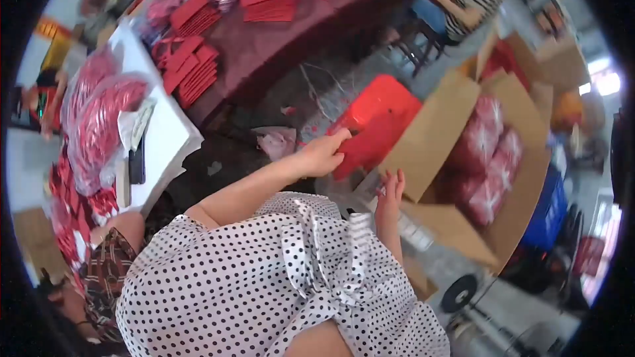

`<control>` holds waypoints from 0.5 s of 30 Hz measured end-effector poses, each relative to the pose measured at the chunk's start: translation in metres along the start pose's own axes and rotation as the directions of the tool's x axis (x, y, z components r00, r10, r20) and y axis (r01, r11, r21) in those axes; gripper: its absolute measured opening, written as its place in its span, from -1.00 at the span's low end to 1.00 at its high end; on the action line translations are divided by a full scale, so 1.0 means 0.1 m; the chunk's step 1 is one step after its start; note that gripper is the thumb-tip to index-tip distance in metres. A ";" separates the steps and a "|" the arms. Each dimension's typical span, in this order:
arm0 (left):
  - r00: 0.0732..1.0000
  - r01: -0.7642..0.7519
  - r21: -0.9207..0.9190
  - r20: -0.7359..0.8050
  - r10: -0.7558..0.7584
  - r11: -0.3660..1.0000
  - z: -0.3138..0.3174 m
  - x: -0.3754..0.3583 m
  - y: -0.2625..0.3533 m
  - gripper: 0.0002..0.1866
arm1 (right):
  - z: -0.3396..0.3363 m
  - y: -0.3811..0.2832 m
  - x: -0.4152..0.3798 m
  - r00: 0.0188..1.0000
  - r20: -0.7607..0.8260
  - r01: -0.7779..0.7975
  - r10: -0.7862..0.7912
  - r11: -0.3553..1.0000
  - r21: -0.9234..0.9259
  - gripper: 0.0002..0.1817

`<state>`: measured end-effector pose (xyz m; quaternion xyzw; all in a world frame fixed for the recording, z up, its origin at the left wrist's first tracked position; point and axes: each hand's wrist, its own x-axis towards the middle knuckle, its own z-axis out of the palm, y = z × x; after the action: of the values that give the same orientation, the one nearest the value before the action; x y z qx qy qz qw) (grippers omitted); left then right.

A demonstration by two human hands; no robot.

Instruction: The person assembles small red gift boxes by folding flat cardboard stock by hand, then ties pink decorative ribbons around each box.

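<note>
My left hand (324, 155) reaches forward, its thumb and fingers closed on the near edge of a flat dark-red piece (372, 142), blurred and looking like a thin bag or sheet. This piece overlaps a bright red plastic stool (383, 100) behind it. My right hand (390, 193) is raised with its fingers apart, right beside a flap of an open cardboard box (433, 139). Inside the box lie red bundles (486, 165) in clear plastic wrap.
A table with a maroon cloth (264, 59) bears stacks of red flat bags (268, 1). Plastic-wrapped red bundles (106, 116) lie on a white-topped table (165, 129) at left. A person in a striped top (476, 0) sits beyond. A blue crate (548, 208) stands behind the box.
</note>
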<state>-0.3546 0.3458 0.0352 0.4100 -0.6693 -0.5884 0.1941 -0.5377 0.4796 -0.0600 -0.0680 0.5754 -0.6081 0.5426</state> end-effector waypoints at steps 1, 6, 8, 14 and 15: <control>1.000 0.003 0.179 -0.022 0.001 0.984 -0.40 0.12 0.05 -0.65 | 0.31 -0.01 0.24 0.998 0.029 0.052 -0.050 0.996 -0.074 -0.28; 0.994 -0.110 0.091 0.006 0.110 0.990 -1.40 0.43 -0.09 -0.65 | 1.53 -0.43 1.00 0.755 0.488 0.599 -0.437 0.763 -0.244 -0.45; 0.996 -0.067 -0.155 -0.066 0.057 0.986 -1.59 0.44 -0.02 -0.67 | 1.87 -0.54 1.31 0.764 0.561 0.564 -0.318 0.751 -0.343 -0.54; 0.904 0.195 -0.592 -0.201 -0.377 0.782 -2.02 0.45 -0.29 -0.78 | 2.61 -0.59 1.80 0.729 0.675 0.518 -0.113 0.736 -0.437 -0.71; 0.925 0.218 -0.544 -0.148 -0.349 0.811 -2.10 0.41 -0.24 -0.79 | 2.73 -0.63 1.84 0.703 0.709 0.546 -0.067 0.690 -0.476 -0.70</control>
<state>-0.2151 0.1828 0.0520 0.5066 -0.3884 -0.7145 0.2862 -0.4553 0.1564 -0.0209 -0.5592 0.5069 -0.3913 0.5265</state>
